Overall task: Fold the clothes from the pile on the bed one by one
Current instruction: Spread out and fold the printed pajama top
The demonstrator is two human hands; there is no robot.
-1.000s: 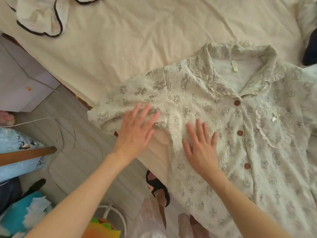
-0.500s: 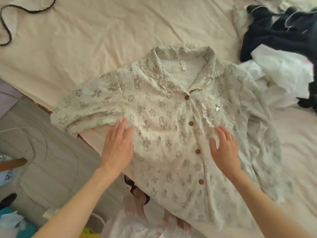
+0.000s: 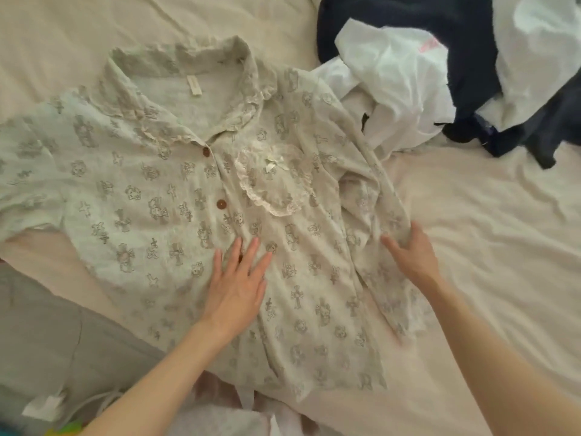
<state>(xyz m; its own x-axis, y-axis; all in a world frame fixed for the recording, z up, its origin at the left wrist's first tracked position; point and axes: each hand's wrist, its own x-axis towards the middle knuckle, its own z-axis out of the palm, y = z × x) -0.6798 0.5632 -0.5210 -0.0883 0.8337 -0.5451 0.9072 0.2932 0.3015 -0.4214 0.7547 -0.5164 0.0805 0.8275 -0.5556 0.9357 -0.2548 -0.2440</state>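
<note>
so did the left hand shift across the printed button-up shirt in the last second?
Yes. The left hand moved rightward from the sleeve seam to the brown buttons.

Nothing here can be read. The one label in view — a small pale tag [image 3: 194,88] sewn inside the collar of the printed shirt [image 3: 176,221] — shows no legible lettering; it is too small and blurred. The shirt's print is made of crosses and small cartoon figures, not words or numbers. On the white garment [image 3: 399,86] in the pile there is a pink patch [image 3: 428,44] near its upper edge — whether it carries writing cannot be told.
</note>
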